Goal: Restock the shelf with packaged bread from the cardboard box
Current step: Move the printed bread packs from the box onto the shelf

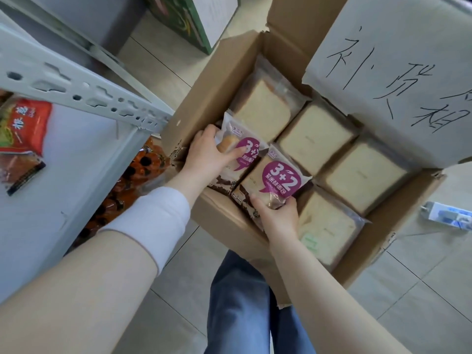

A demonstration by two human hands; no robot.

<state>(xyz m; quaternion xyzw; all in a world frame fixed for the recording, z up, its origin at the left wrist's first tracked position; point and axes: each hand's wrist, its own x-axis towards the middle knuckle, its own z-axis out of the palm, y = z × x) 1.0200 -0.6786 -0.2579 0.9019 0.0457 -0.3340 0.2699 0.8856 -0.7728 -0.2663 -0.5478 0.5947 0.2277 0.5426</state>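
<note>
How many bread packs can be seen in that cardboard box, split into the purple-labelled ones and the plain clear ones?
Purple-label packs: 2, one gripped by the left hand, one by the right hand
Plain clear packs: 4
Total: 6 in view; any underneath are hidden.

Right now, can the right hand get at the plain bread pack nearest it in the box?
Likely yes for reach: the plain bread pack lies uncovered right beside the right hand, nothing between. But that hand grips a purple-labelled pack, so it would need to let go first.
</note>
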